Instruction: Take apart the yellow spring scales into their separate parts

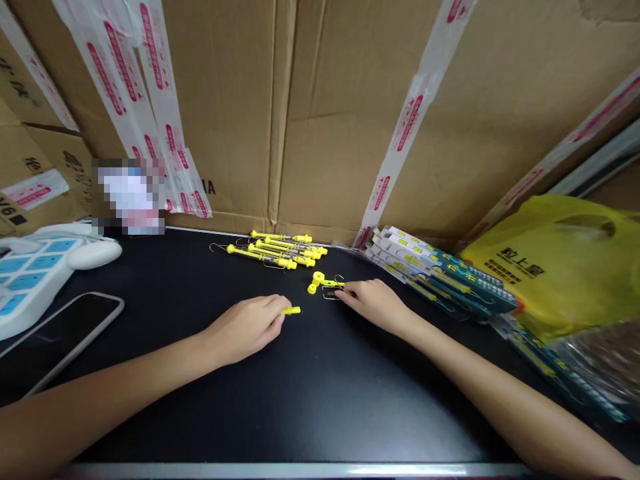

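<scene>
My left hand [253, 327] is closed round a small yellow piece [291, 311], whose end sticks out to the right of the fingertips. Over the middle of the black table, my right hand [373, 300] has its fingers pressed together at several small loose parts. These include a yellow ring-shaped piece [318, 278], a thin metal hook [340, 277] and a dark spring-like part [330, 293]. What the right fingertips hold, if anything, is hidden. Behind both hands lies a pile of yellow rods with metal hooks [275, 250].
Stacked printed packages [435, 267] and a yellow plastic bag [555, 260] fill the right side. On the left are a phone [65, 340], a white-and-blue power strip [35, 273] and a white rounded object [95, 254]. A cardboard wall [340, 133] stands behind the black table [320, 407].
</scene>
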Available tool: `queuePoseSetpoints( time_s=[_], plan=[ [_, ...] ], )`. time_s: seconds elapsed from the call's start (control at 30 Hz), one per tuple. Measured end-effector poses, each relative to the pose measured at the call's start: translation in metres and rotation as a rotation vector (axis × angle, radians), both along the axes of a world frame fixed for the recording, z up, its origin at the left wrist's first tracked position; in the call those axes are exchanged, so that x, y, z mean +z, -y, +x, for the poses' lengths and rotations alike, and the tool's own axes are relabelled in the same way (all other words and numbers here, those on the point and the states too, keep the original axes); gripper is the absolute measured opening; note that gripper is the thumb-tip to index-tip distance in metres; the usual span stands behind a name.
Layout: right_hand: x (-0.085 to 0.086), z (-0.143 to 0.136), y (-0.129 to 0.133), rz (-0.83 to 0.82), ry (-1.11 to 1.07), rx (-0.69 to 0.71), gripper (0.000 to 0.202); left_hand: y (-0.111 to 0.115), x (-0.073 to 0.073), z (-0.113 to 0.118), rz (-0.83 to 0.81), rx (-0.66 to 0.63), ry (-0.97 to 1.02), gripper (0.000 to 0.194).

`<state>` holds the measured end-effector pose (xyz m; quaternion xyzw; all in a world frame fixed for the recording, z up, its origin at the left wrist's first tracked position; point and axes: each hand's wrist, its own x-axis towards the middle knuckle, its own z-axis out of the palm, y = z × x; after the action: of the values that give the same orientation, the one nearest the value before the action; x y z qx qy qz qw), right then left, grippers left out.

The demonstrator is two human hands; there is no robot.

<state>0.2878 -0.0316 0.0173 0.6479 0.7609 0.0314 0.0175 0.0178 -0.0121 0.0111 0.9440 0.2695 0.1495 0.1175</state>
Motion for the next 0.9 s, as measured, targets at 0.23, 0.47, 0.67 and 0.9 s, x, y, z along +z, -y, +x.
queuePoseSetpoints(
  time_s=[0.23, 0.47, 0.67, 0.9],
  plan=[
    [-0.003, 0.004, -0.002, -0.011, -0.023, -0.012, 0.040, -0.001, -0.005, -0.001, 0.029, -0.036, 0.009, 0.019],
    [0.002, -0.004, 0.001, 0.140, -0.070, -0.009, 0.036, 0.000, -0.005, -0.001, 0.041, -0.030, 0.052, 0.026],
    [-0.006, -0.044, 0.030, 0.030, -0.715, 0.363, 0.024, 0.006, -0.008, 0.005, -0.037, -0.007, 0.154, 0.047],
    [-0.019, -0.067, 0.045, -0.099, -1.037, 0.340, 0.012, 0.018, -0.007, 0.009, -0.101, -0.125, 0.185, 0.069]
  ],
)
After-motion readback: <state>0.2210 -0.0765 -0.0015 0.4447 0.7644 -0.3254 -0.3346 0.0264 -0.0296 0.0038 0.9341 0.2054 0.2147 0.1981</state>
